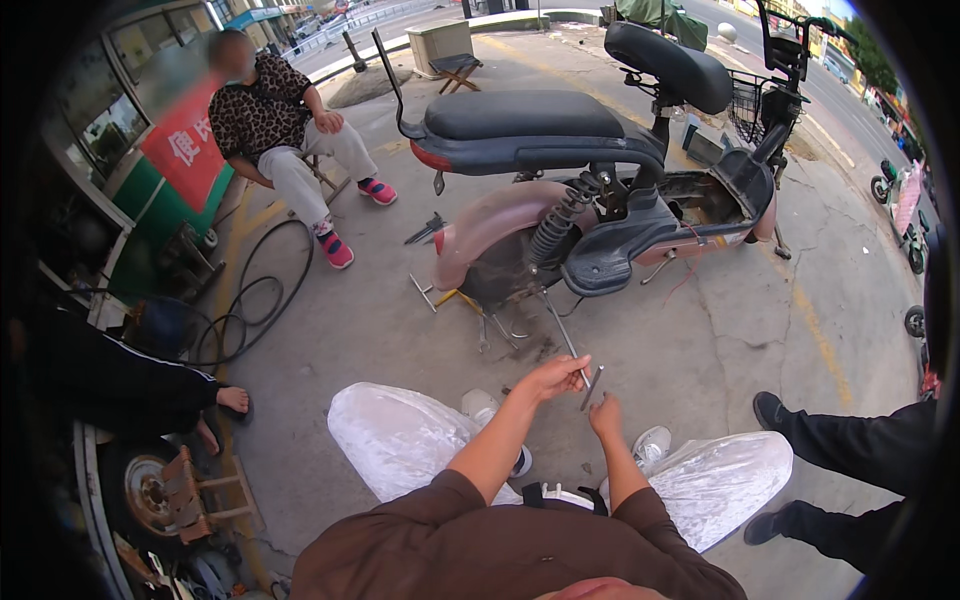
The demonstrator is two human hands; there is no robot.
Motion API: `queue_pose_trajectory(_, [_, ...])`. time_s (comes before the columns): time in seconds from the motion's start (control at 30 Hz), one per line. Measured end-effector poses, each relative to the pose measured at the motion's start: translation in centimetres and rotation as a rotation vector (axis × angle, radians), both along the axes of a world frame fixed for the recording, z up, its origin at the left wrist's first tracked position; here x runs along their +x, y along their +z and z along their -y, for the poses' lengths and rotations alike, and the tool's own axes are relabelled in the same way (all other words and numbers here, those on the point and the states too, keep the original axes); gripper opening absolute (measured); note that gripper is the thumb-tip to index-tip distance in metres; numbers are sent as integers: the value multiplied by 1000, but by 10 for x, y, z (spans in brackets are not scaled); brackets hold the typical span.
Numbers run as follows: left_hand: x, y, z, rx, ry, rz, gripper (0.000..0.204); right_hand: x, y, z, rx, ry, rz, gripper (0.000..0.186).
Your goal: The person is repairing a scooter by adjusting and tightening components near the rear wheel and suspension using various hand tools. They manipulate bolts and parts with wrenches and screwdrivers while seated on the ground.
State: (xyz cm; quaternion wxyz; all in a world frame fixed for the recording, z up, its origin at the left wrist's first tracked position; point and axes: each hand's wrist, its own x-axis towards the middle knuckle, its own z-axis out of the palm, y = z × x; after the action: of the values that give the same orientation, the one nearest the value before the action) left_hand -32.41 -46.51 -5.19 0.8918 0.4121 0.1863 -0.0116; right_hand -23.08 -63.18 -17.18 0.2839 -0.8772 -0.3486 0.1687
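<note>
My left hand (560,377) is closed round the shaft of a long T-handle socket wrench (562,325). The shaft slants up to the lower end of the scooter's shock absorber (562,220); whether the socket sits on a bolt there is too small to tell. Close beside the wrench's crossbar (593,388) is my right hand (605,415), its fingers curled; whether they grip the bar is hidden. In front of me stands an electric scooter (540,130) with a dusty pink rear fender (500,230). No rear wheel shows under the fender.
Hand tools lie by the fender, among them another T-handle wrench (423,291) and a spanner (484,335). A black hose (285,315) coils at left. One person (290,130) sits far left; others' legs (850,450) are at right and left. A tyre (145,490) lies lower left.
</note>
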Motion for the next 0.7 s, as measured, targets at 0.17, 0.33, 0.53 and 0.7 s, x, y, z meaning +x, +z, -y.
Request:
queue_pose_trajectory(0.17, [-10, -11, 0, 119, 31, -133, 38, -18, 36, -20, 23, -315, -1075, 29])
queue_pose_trajectory(0.33, [-5, -21, 1, 132, 38, -167, 37, -34, 37, -13, 22, -397, -1628, 27])
queue_pose_trajectory(0.53, [-3, -17, 2, 117, 48, -156, 36, -16, 26, -15, 400, -526, -1847, 20])
queue_pose_trajectory(0.7, [0, -13, 7, 89, 53, -165, 35, -1, 14, -12, 423, -515, -1813, 13])
